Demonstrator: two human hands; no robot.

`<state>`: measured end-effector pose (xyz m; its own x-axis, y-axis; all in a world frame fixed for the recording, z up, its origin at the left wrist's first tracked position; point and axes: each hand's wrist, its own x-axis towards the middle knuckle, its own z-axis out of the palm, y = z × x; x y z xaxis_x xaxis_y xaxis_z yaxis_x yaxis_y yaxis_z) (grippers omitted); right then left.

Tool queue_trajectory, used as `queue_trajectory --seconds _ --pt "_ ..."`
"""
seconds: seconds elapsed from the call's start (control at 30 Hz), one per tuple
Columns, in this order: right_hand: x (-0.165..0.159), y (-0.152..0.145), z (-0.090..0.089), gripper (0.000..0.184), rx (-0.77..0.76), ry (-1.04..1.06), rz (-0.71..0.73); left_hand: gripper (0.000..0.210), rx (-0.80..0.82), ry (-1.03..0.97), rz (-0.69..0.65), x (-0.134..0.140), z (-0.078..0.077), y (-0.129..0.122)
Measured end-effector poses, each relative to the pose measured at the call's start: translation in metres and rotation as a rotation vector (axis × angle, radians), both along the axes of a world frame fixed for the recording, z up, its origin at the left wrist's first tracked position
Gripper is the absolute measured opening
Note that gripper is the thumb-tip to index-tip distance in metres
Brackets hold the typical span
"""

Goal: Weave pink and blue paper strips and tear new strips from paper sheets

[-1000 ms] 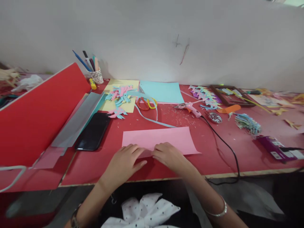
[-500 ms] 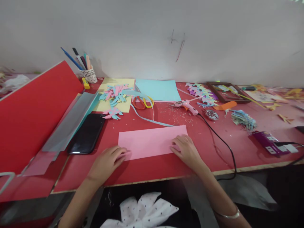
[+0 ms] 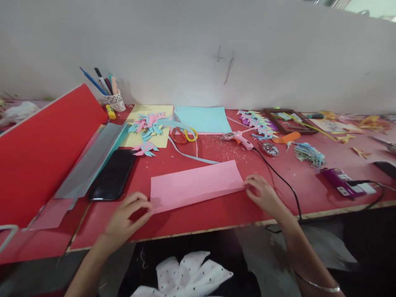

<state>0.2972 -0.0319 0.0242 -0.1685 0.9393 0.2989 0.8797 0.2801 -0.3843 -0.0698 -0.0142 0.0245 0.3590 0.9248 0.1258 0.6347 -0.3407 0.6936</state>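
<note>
A folded sheet of pink paper lies at a slight slant on the red table, its right end farther from me. My left hand pinches the near left corner between thumb and fingers. At the opposite end, my right hand grips the near right corner in the same way. The near edge seems a little raised off the table. Left of the paper rests a black smartphone. Behind it are scissors with red and yellow handles and a thin blue paper strip.
Beyond stand a pink glue gun with a black cord, cut paper pieces, a blue sheet and a pen cup. A red board leans at left. A purple power strip sits at right.
My hands have moved apart, out to the paper's two near corners. The near edge has lifted slightly, and the view has shifted a little to the right.
</note>
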Motion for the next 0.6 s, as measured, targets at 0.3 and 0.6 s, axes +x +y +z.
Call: queue_trajectory --seconds 0.3,0.6 --pt "-0.021 0.044 0.037 0.008 0.139 0.404 0.087 0.02 -0.128 -0.172 -0.16 -0.006 0.021 -0.029" --pt "-0.056 0.117 0.041 0.011 -0.268 0.677 0.376 0.048 -0.098 -0.048 -0.084 0.038 0.001 -0.005"
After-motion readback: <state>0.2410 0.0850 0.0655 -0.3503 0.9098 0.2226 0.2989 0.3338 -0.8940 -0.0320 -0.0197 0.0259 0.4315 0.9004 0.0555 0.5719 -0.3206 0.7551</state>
